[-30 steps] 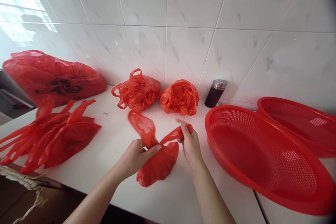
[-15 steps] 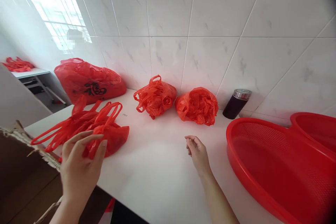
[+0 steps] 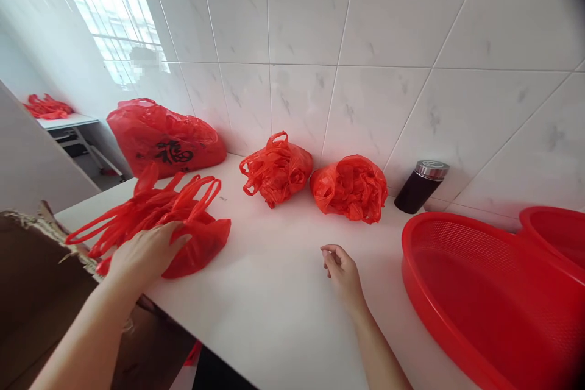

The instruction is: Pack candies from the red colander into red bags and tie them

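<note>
At the left of the table, a loose heap of red plastic bags point(image 3: 205, 253) lies with its handle loops spread upward. My left hand point(image 3: 148, 250) rests over this heap, its thumb and forefinger curled around red plastic; the other fingertips are hidden. Over the bare middle of the white table point(image 3: 269, 311), my right hand point(image 3: 342, 271) is loosely closed and nothing shows in it. Two bundles of red bags stand against the wall beyond it, a left bundle point(image 3: 276, 170) with loops sticking up and a right bundle point(image 3: 350, 186).
A large filled red bag point(image 3: 167, 140) with black lettering leans at the back left. A dark flask point(image 3: 418, 189) with a silver lid stands near the red plastic baskets point(image 3: 414, 256) at right. An open cardboard box point(image 3: 41, 280) adjoins the table's left front edge.
My left hand has come down and forward onto the red bags, and its fingers have curled in. My right hand stays nearly still. The view has shifted slightly left.
</note>
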Available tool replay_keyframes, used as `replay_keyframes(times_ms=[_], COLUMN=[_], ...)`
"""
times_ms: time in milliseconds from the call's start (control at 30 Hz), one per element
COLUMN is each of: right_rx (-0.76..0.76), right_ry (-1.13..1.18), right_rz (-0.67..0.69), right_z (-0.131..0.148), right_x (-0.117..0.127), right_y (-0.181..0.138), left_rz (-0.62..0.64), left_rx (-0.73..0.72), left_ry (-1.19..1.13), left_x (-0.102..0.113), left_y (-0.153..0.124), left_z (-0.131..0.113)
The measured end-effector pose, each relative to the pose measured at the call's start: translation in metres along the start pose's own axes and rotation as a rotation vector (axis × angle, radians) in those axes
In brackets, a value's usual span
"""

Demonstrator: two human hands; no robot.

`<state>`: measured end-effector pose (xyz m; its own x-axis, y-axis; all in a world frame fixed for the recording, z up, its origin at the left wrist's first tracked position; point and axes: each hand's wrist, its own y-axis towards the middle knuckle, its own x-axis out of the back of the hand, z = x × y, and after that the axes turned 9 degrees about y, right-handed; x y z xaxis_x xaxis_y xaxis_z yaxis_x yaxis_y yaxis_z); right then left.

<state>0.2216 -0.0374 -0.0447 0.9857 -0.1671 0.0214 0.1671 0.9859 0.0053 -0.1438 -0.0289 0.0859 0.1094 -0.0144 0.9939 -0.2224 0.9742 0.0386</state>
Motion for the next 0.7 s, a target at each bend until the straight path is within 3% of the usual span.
replay_keyframes(times_ms=[67, 233, 367, 533, 700], right_rx=[0.021, 0.037, 0.052, 0.058, 0.058], right_ry=[-0.012, -0.072, -0.104, -0.096, -0.102], right_rz=[0.003, 0.032, 0.051, 0.04, 0.046], right_z=[-0.002, -0.004, -0.006, -0.01, -0.01], right_x=[0.0, -0.001, -0.001, 0.0, 0.0], right_y=[0.0, 0.0, 0.001, 0.002, 0.002], left_rz=[0.116, -0.003, 0.042, -0.002, -0.08], left_rx=[0.051, -0.032, -0.147, -0.04, -0.068], left_ry=[0.056, 0.197, 0.16, 0.187, 0.17], left_x=[0.001, -0.009, -0.011, -0.006, -0.01], left_y=[0.004, 0.013, 0.025, 0.04, 0.031], left_z=[0.014, 0.012, -0.001, 0.004, -0.009])
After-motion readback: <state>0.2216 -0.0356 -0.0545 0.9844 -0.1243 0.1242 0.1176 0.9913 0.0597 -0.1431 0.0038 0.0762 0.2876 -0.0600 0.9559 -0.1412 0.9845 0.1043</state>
